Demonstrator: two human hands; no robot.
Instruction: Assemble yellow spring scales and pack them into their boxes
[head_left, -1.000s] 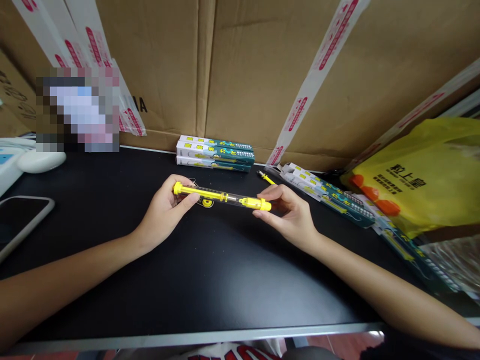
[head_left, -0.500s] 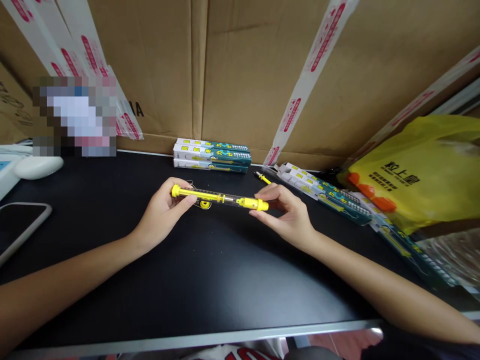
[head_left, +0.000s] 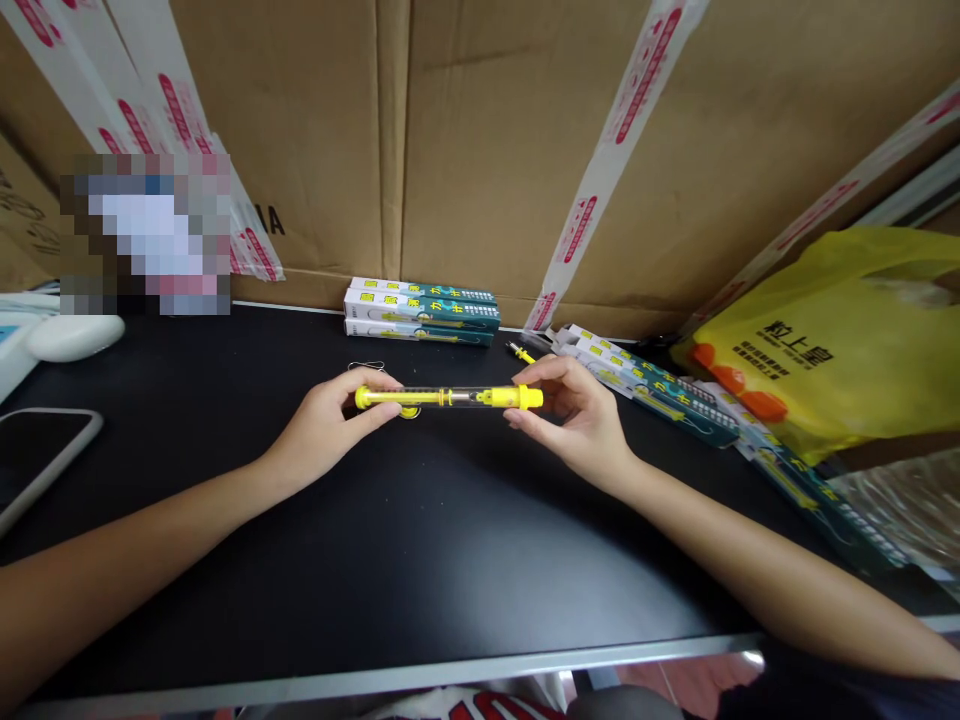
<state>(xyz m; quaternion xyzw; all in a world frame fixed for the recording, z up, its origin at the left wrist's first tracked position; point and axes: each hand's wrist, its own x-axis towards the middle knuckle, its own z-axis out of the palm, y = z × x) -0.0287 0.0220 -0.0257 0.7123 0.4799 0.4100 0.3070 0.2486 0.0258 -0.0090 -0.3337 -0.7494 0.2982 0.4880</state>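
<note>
Between my two hands lies a spring scale [head_left: 450, 397], a clear tube with yellow ends and a yellow rod and metal parts inside, held roughly level above the black table. My left hand [head_left: 330, 415] pinches its left end between thumb and fingers. At the yellow cap on the right end, my right hand [head_left: 574, 415] grips with thumb and fingertips. Behind the left end, a small yellow ring-shaped part [head_left: 409, 411] and a thin metal hook wire [head_left: 366, 366] lie on the table, partly hidden. Another yellow rod part [head_left: 519, 352] shows behind my right fingers.
Several printed boxes [head_left: 421, 312] are stacked at the back against large cardboard [head_left: 487, 150]. More boxes [head_left: 652, 390] lie to the right, beside a yellow plastic bag [head_left: 817, 340]. A phone [head_left: 41, 460] and a white rounded object [head_left: 75, 338] are at the left.
The spring scale has turned from slightly tilted to nearly level and shifted a little to the right. Both hands keep hold of its ends.
</note>
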